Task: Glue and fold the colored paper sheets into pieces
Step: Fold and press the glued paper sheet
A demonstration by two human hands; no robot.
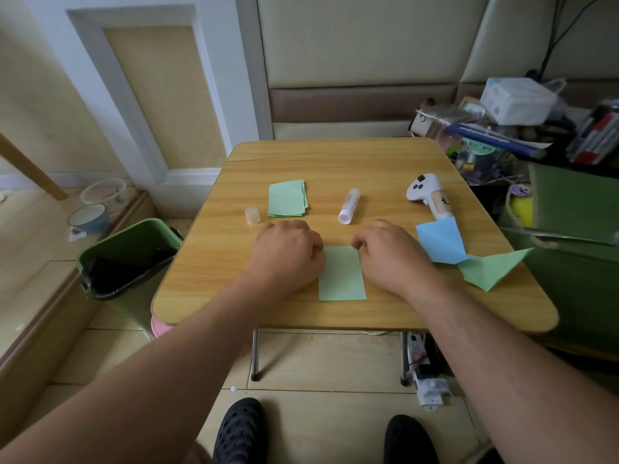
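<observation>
Step in hand, as judged: folding one green paper sheet (341,277), which lies flat near the front edge of the desk (368,316), about midway along it. Left hand (284,251) has curled fingers at the sheet's far-left corner; right hand (390,252) curled at the far-right corner — both appear to pinch or press the far edge, contact partly hidden by the knuckles.

Glue stick (348,206) lies uncapped toward the middle of the desk; its cap (252,216) stands apart toward the left edge, beside the stack of green sheets (287,198).

Finished pieces — blue (441,242) and green (492,267) — sit by the right edge.

Next move likely calls for aligning corners before creasing.

Glue stick label: unreadable. A blue box off-desk carries white lettering, illegible.
</observation>
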